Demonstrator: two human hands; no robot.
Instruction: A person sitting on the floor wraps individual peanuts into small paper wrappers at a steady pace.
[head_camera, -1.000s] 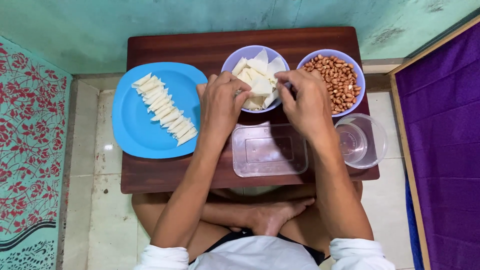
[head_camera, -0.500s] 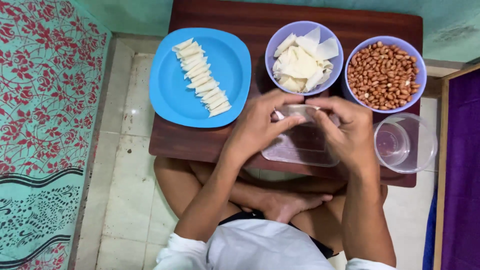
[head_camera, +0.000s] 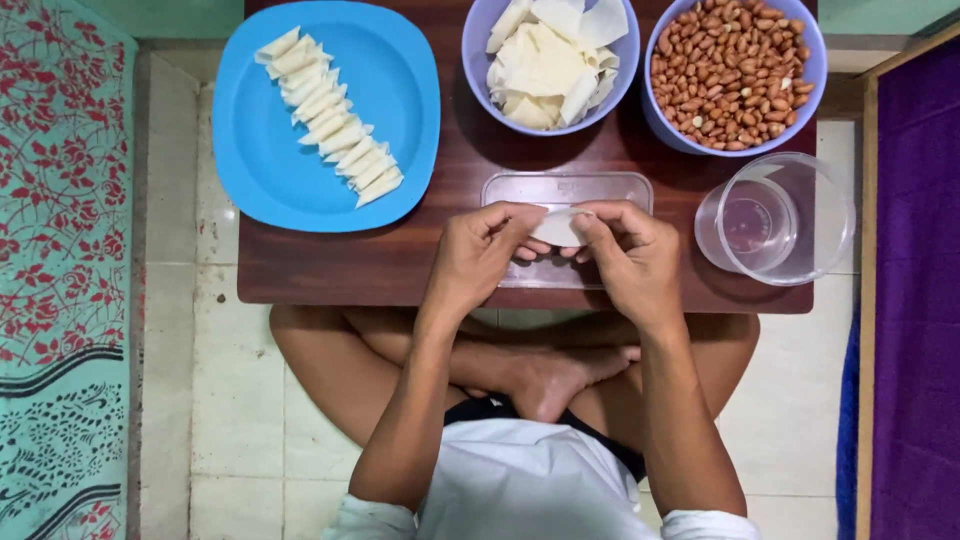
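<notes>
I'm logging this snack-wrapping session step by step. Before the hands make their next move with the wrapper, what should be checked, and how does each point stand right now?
1. Wrapper in grip of both the left hand and the right hand: ok.
2. Wrapper over the clear tray, not the floor: ok.
3. Bowl of peanuts stocked, just beyond the hands: ok.
4. Bowl of spare wrappers stocked: ok.
5. Free room on the blue plate beside the row of folded pieces: ok.
6. Filling already inside the wrapper: cannot tell, fingers hide it.
</notes>
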